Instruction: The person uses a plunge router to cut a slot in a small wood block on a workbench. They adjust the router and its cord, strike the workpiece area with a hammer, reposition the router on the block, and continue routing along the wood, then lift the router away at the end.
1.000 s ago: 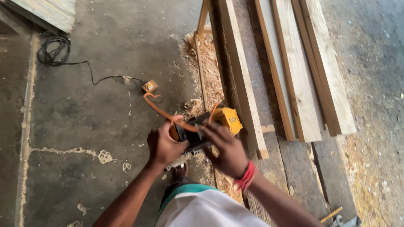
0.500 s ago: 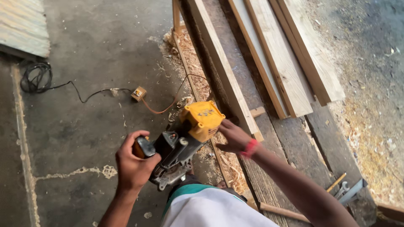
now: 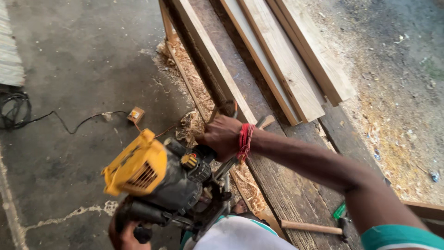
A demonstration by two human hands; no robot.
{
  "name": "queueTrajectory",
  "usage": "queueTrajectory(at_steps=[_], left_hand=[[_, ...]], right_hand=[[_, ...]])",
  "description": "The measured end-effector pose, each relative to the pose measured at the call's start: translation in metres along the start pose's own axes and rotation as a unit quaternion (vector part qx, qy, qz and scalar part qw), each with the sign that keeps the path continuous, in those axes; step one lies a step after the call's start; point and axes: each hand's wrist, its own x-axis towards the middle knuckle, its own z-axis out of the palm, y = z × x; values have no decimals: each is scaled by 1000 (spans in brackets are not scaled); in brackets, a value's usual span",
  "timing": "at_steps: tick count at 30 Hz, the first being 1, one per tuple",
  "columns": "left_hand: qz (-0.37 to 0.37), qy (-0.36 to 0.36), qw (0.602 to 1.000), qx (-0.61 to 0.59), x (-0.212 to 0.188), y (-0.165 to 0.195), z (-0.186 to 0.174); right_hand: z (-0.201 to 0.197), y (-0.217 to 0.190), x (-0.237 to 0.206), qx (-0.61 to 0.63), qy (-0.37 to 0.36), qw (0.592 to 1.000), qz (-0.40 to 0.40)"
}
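Observation:
I hold a yellow and black power planer (image 3: 152, 176) close in front of my body, tilted, with its yellow housing to the left. My left hand (image 3: 124, 234) is at the bottom edge, wrapped around the tool's dark rear handle. My right hand (image 3: 223, 136), with a red thread band at the wrist, has its fingers curled over the tool's black front end. This hand sits just off the near end of a long pale plank (image 3: 208, 51). A white and teal shirt (image 3: 240, 236) hides the lower part of the tool.
Several long planks (image 3: 286, 60) lie on a dark wooden bench (image 3: 277, 185) running up the frame. Wood shavings (image 3: 189, 88) pile along its left side. A hammer (image 3: 310, 227) lies near my right arm. A small orange plug (image 3: 135, 115) and black cable (image 3: 16, 111) lie on the concrete floor.
The planer has swung round and risen toward me, its yellow housing now pointing left. My left hand dropped to the bottom edge. My right hand stayed by the plank's end.

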Motion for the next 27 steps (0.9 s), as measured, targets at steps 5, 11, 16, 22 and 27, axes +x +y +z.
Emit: queueTrajectory(at_steps=[5, 11, 16, 22, 27], left_hand=[[-169, -19, 950, -261, -9, -52, 41], [-432, 26, 829, -353, -7, -56, 128], [-216, 34, 922, -319, 6, -18, 183], [-213, 84, 931, -285, 53, 17, 256], [-92, -50, 986, -132, 85, 28, 309]], right_hand=[[-48, 17, -16, -87, -50, 995, -31], [-86, 59, -29, -127, -168, 976, 50], [-78, 110, -59, -169, -62, 983, 27], [-44, 182, -112, -138, 80, 985, 68], [-9, 216, -155, -55, 35, 978, 197]])
